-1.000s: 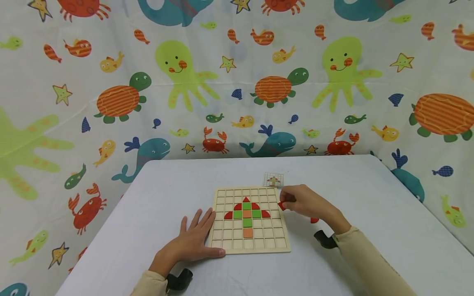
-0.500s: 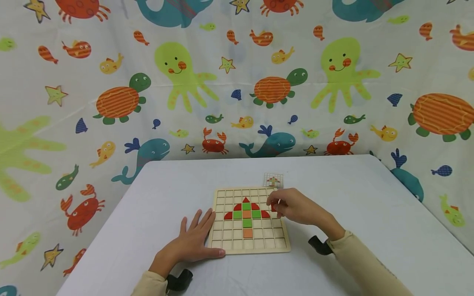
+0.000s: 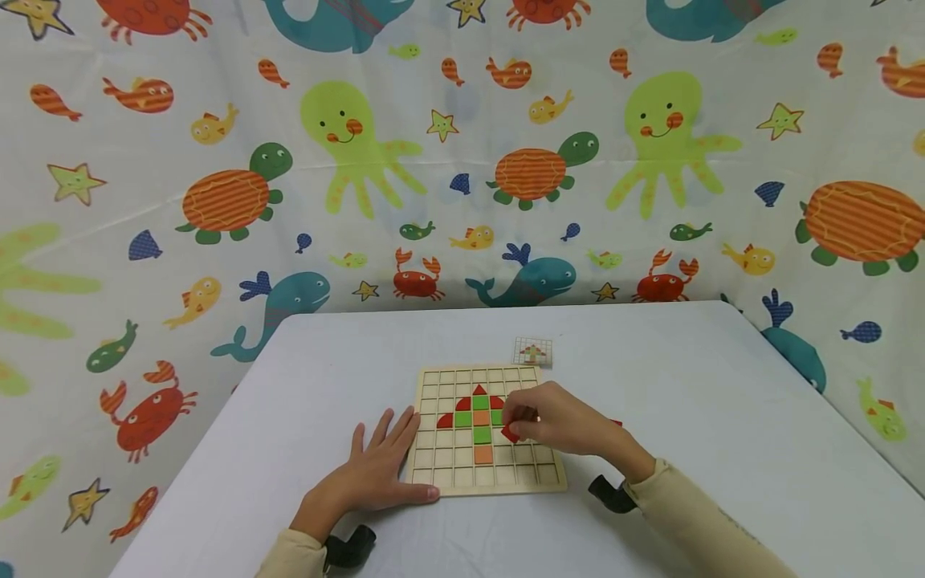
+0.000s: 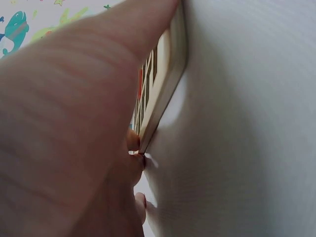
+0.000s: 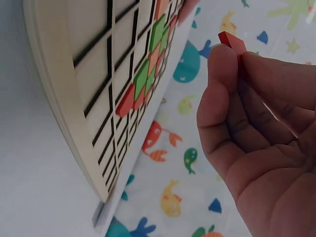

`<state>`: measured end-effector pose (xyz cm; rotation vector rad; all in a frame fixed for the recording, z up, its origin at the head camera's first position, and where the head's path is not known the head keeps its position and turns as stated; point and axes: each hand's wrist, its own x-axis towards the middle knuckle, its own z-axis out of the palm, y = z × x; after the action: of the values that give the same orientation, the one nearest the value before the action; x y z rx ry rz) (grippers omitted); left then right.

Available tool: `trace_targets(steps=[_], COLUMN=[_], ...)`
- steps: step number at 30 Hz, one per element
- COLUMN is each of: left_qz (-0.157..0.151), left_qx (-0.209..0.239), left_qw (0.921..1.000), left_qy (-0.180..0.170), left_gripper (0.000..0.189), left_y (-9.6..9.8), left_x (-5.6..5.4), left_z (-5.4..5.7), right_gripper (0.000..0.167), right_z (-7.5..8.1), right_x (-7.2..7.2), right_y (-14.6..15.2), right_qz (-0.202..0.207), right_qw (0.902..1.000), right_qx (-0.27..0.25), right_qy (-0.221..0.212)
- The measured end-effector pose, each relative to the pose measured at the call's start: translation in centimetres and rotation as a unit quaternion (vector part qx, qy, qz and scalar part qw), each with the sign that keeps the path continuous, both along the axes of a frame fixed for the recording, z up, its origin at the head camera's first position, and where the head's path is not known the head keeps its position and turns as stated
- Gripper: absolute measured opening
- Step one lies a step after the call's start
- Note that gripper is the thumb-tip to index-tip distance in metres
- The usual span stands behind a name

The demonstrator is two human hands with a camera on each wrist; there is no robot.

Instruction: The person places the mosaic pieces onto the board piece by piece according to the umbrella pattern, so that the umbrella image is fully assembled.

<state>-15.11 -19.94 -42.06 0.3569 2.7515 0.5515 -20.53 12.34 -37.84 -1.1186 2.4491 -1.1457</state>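
Observation:
A square wooden grid board (image 3: 506, 492) lies on the table, with red, green and orange tiles (image 3: 482, 417) set in its cells in an arrow-like shape. My left hand (image 3: 372, 474) rests beside the board's left edge, fingers spread straight and thumb across the near left corner. In the left wrist view the thumb overlaps the board's edge (image 4: 170, 81). Over the right half of the board, my right hand (image 3: 560, 417) pinches a small flat red tile (image 5: 234, 43) between thumb and forefinger. That hand hides some right-hand cells in the head view.
Behind the board's far right corner lies a small card (image 3: 533, 352) printed with a similar coloured pattern. Another red piece (image 3: 617, 422) shows on the white table (image 3: 347, 353) just past the right forearm. A curtain (image 3: 448, 225) with sea animals hangs behind the table.
My right hand has carried the red tile leftward from beyond the board's right edge to over its cells. The left hand stays in place.

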Motion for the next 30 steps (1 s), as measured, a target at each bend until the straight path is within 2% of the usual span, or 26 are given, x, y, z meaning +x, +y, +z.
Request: trace_targets(steps=[5,15,22,27,30], left_qz=[-0.001,-0.006,-0.007,-0.006,-0.005], left_qx=[-0.001,0.000,0.003,0.002,0.003], left_qw=[1.0000,1.0000,1.0000,1.0000,1.0000], left_qy=[-0.001,0.000,0.001,0.000,-0.001], left_gripper=[0.127,0.127,0.126,0.126,0.127], left_y=[0.0,-0.2,-0.1,-0.1,0.0], left_x=[-0.1,-0.3,-0.2,-0.2,-0.1], left_z=[0.2,0.1,0.1,0.1,0.1], right_gripper=[0.014,0.016,0.015,0.014,0.013], right_z=[-0.5,-1.7,-2.6,-2.8,-2.9], right_x=[0.5,1.2,1.8,1.9,1.9], right_y=[-1.0,-2.7,-3.6,-3.7,-3.6], right_qz=[0.009,0.022,0.022,0.023,0.027], right_qw=[0.9996,0.9997,0.9984,0.9994,0.9992], right_qx=[-0.017,-0.005,-0.009,0.003,0.015], right_qy=[-0.019,-0.009,-0.051,-0.025,-0.025])
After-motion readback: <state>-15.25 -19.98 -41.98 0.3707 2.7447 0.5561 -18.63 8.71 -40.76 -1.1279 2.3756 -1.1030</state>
